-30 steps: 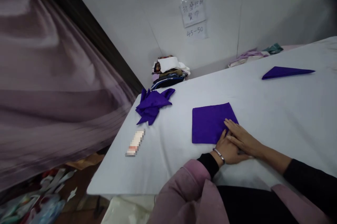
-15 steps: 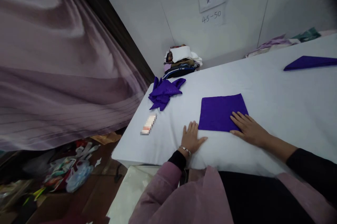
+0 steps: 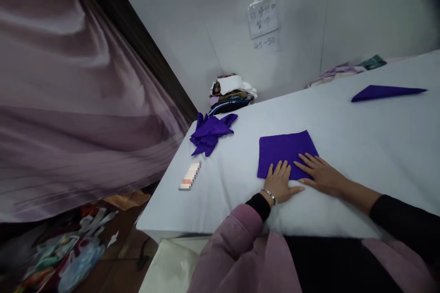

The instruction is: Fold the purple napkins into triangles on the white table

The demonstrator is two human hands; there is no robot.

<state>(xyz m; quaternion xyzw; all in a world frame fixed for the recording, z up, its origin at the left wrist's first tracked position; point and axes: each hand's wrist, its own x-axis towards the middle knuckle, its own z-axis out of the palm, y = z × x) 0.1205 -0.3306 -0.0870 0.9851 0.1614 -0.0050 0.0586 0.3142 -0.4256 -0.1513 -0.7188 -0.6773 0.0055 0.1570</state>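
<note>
A purple cloth napkin (image 3: 280, 148), folded into a flat square-like shape, lies on the white-covered table (image 3: 237, 201) in front of me. My left hand (image 3: 280, 183) rests flat with fingers spread, its fingertips on the napkin's near edge. On the napkin's right side lies my right hand (image 3: 321, 174), palm down and fingers apart. Neither hand grips anything. Another purple cloth (image 3: 211, 132), bunched with pointed corners, sits at the table's left end. At the far right is a purple cloth folded into a long triangle (image 3: 385, 93).
A pixelated flat object (image 3: 190, 176) lies near the table's left edge. Against the wall is a stack of folded clothes (image 3: 232, 93), with more fabric (image 3: 338, 73) farther right. A mauve curtain (image 3: 68, 100) hangs at left; bags (image 3: 80, 263) lie on the floor below.
My left hand has moved right, from beside the napkin's near left corner onto its near edge. My right hand stays on the napkin's right side. The view has shifted somewhat.
</note>
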